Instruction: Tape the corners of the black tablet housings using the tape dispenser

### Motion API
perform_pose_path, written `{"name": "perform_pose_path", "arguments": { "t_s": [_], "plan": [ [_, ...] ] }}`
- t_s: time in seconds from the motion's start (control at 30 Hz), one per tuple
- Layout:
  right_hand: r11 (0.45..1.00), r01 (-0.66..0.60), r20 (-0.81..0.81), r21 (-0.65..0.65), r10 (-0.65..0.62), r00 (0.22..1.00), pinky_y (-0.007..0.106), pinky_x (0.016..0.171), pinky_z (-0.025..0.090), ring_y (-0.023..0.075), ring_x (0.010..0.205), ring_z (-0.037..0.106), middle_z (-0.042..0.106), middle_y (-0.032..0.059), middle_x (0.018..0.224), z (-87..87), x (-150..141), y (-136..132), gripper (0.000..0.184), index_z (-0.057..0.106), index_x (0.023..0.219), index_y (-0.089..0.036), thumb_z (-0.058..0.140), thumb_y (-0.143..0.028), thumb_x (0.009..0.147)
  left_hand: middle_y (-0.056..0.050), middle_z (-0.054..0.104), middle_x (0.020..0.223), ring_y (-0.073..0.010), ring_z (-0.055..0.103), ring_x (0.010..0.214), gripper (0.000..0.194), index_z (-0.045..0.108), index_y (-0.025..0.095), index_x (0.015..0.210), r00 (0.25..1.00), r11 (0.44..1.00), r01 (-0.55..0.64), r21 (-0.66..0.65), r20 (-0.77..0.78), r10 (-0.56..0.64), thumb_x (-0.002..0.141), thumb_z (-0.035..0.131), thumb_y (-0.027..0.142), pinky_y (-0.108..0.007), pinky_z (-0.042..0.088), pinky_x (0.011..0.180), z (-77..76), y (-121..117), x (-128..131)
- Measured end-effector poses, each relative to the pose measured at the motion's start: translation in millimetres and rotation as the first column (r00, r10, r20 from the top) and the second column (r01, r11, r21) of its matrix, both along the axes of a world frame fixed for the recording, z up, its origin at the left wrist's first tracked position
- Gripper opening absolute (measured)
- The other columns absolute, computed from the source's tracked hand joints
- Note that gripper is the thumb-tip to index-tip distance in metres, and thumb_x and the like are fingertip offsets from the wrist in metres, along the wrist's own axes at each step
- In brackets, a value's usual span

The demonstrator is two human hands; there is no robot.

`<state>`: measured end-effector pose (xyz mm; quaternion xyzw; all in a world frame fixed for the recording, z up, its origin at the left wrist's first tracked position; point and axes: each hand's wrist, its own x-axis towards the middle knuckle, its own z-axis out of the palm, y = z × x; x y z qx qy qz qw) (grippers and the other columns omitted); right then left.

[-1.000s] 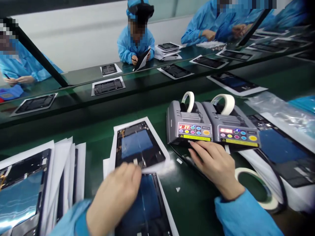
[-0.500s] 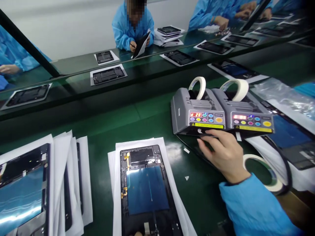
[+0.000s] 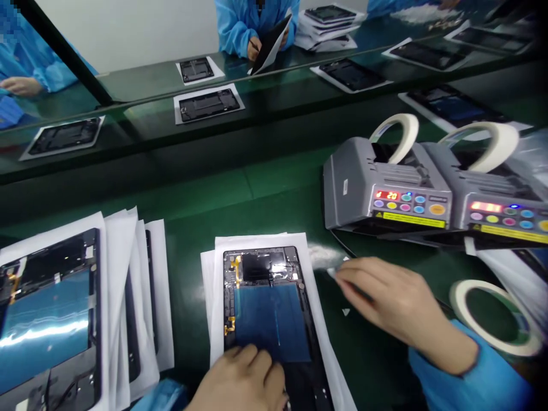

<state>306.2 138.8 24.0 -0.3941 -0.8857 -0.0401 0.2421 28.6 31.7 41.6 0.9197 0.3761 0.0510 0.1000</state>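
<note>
An opened tablet [image 3: 272, 319] with a blue panel and gold flex cables lies face up on white sheets [image 3: 261, 242]. My left hand [image 3: 244, 379] rests over its lower part with fingers curled together; the fingertips and anything under them are hidden. Right of the tablet, my right hand [image 3: 385, 297] pinches a small whitish piece of tape [image 3: 332, 273] between thumb and fingers, just above the green tabletop. Behind that hand stands a grey tape dispenser [image 3: 385, 188] carrying a tape roll [image 3: 405, 137], with a lit red display.
A second tape dispenser [image 3: 492, 194] adjoins the first. A loose tape roll [image 3: 462, 297] lies near my right forearm. At left is a stack of opened tablets [image 3: 47, 319] between white sheets. Tablets line the raised shelf, and a co-worker [image 3: 235, 28] sits beyond it.
My right hand has moved from the dispenser's front toward the tablet, now with a small tape piece in its fingers. My left hand has come up over the tablet's lower part. The view has shifted.
</note>
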Motion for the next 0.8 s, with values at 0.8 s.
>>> {"name": "perform_pose_path", "arguments": {
  "t_s": [0.8],
  "plan": [
    [0.957,-0.198,-0.007,-0.21,0.201,0.98,0.033,0.075,0.05,0.0179,0.085,0.06,0.068,0.0079,0.096,-37.5,-28.2,12.7,0.031,0.067,0.115,-0.016,0.047,-0.028,0.096,-0.005,0.061,0.083,-0.0198,0.057,0.075,0.021,0.065,0.014,0.086,0.971,0.975,-0.223,0.0,0.09,0.222,0.096,0.047,0.014,-0.034,0.053,0.069,-30.4,101.5,42.7]
  ]
}}
